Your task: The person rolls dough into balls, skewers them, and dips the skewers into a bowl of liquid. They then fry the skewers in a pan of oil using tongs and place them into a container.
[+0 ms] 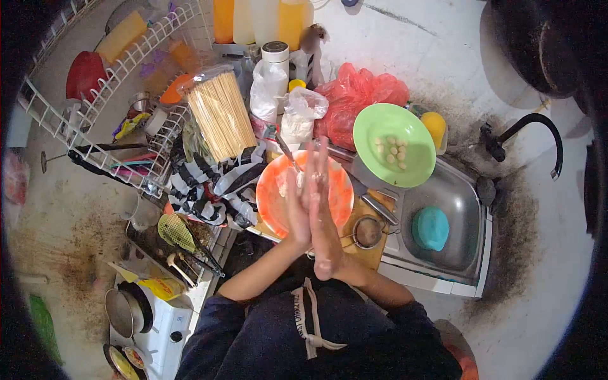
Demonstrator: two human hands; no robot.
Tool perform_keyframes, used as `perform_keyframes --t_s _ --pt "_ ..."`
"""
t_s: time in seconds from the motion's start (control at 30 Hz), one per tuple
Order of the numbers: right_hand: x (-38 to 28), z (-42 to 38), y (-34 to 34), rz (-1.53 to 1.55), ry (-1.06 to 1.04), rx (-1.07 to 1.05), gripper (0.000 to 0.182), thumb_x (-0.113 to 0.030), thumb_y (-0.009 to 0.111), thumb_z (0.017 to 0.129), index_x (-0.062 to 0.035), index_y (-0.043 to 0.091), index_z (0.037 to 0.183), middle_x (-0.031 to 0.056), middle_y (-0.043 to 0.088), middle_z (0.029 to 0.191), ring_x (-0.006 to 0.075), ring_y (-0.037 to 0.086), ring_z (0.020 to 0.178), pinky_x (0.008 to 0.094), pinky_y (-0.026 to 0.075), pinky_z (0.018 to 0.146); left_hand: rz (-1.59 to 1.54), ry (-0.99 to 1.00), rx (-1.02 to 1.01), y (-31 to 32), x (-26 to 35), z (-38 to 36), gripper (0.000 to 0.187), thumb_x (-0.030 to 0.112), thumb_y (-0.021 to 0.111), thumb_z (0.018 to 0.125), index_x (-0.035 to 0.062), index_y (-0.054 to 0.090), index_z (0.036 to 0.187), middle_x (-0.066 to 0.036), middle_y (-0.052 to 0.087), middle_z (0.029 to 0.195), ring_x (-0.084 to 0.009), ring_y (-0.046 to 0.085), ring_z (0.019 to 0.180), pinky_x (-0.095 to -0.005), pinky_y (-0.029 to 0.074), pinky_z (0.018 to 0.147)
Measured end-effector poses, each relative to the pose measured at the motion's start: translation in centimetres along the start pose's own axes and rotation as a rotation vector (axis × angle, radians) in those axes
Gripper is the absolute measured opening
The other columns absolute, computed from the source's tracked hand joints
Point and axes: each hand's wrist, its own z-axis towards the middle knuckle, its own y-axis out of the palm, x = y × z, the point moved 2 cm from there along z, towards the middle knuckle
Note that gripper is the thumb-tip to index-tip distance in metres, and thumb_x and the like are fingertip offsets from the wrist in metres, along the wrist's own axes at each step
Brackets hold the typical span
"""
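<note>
My left hand [296, 209] and my right hand [323, 212] are pressed palm to palm, fingers pointing away from me, and smeared with something white. Anything between the palms is hidden. Both are above an orange-and-white bowl [270, 193], which has whitish dough or flour in it, partly covered by my hands. A metal spoon [286, 149] leans in the bowl. To the right, a light green plate [373, 161] carries several small, pale round balls [394, 151].
A knife [380, 208] and a small strainer [367, 232] lie on the wooden board [367, 253]. The sink [462, 202], right, contains a turquoise bowl [430, 228]. Skewers [220, 117], a flour bag [297, 123] and red plastic bags [354, 104] stand behind. A stove [166, 320] is left.
</note>
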Motion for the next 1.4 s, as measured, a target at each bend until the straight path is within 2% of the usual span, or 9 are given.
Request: perform_keyframes --t_s 0.27,0.47,0.6,0.67,0.8,0.93,1.0,1.07,1.4 --pt "-1.6 3.6 -1.8 -0.2 0.397 0.152 0.071 -0.043 0.017 0.088 0.0035 -0.009 0.135 0.0218 -0.012 0.143 0.0338 -0.007 0.133 0.044 0.0 0.106 0.111 -0.122 0.005 1.7 0.0 -1.6 0.065 0.051 0.015 0.091 0.0095 0.007 0.14 -0.009 0.015 0.144 -0.0195 0.015 0.132 -0.0315 0.009 0.108" --pt "1.7 1.3 -1.5 -0.26 0.269 0.098 0.084 -0.02 0.049 0.083 -0.0015 -0.012 0.136 0.0217 -0.009 0.143 0.0329 -0.007 0.133 0.0483 0.006 0.106 0.021 0.236 -0.08 2.8 2.5 -0.9 0.07 0.057 0.006 0.087 0.0123 0.003 0.141 -0.009 0.002 0.146 -0.0208 0.004 0.134 -0.0321 0.002 0.108" --pt "-1.7 3.7 -1.6 -0.144 0.358 0.295 0.072 -0.052 0.017 0.089 -0.0062 -0.012 0.137 0.0129 -0.012 0.145 0.029 -0.009 0.133 0.0453 -0.001 0.106 0.34 0.09 -0.05 2.8 2.0 -1.3 0.068 0.056 0.006 0.088 0.013 -0.003 0.14 -0.007 -0.002 0.146 -0.0203 -0.001 0.135 -0.0339 -0.001 0.108" --pt "-2.3 3.2 0.0 -0.142 0.587 0.117 0.08 -0.029 0.044 0.088 -0.0017 -0.013 0.136 0.0159 -0.011 0.144 0.0276 -0.005 0.134 0.047 0.005 0.106 0.179 0.08 -0.042 2.6 2.3 -0.9 0.071 0.057 0.008 0.087 0.0116 -0.005 0.14 -0.007 -0.003 0.146 -0.0204 0.0 0.135 -0.036 -0.001 0.108" --pt "1.9 0.5 -0.4 -0.184 0.348 0.152 0.079 -0.047 0.029 0.089 -0.0001 -0.014 0.135 0.0166 -0.01 0.144 0.0287 -0.005 0.134 0.0442 -0.002 0.106 -0.21 0.329 -0.012 2.9 3.2 -2.0 0.075 0.063 0.011 0.084 0.0142 -0.004 0.14 -0.007 -0.006 0.147 -0.0231 0.0 0.135 -0.0388 0.0 0.107" --pt "-2.9 4.5 -1.5 -0.139 0.384 0.318 0.074 -0.055 0.003 0.087 -0.0026 -0.014 0.136 0.0196 -0.012 0.143 0.0335 -0.007 0.133 0.043 -0.002 0.106 0.253 0.197 -0.089 3.4 1.9 -2.3 0.08 0.069 0.009 0.08 0.0184 -0.012 0.139 -0.006 -0.011 0.146 -0.0242 -0.003 0.135 -0.042 0.002 0.106" --pt "-2.9 3.9 -1.0 -0.307 0.408 0.181 0.076 -0.056 0.007 0.087 -0.003 -0.016 0.136 0.0203 -0.012 0.143 0.0336 -0.008 0.133 0.0439 -0.002 0.106 0.188 0.284 -0.127 3.4 3.0 -2.0 0.081 0.069 0.009 0.08 0.0168 -0.014 0.138 -0.008 -0.013 0.145 -0.0249 -0.007 0.134 -0.0427 -0.001 0.106" --pt "-2.9 5.4 0.1 -0.298 0.458 0.011 0.079 -0.018 0.046 0.084 -0.0004 -0.009 0.137 0.018 -0.007 0.144 0.0302 -0.003 0.134 0.0445 0.002 0.106 0.121 0.373 -0.164 3.5 4.4 -1.7 0.082 0.068 0.009 0.081 0.0151 -0.017 0.137 -0.009 -0.016 0.145 -0.0256 -0.011 0.133 -0.0434 -0.004 0.105" --pt "-1.5 2.8 0.6 -0.199 0.286 0.278 0.083 -0.024 0.048 0.084 0.0017 -0.011 0.136 0.0207 -0.006 0.144 0.034 -0.004 0.133 0.0471 0.0 0.106 0.189 0.327 -0.1 3.8 3.6 -1.7 0.081 0.068 0.008 0.081 0.0138 -0.011 0.139 -0.007 -0.012 0.146 -0.0261 -0.005 0.134 -0.0434 -0.002 0.106"
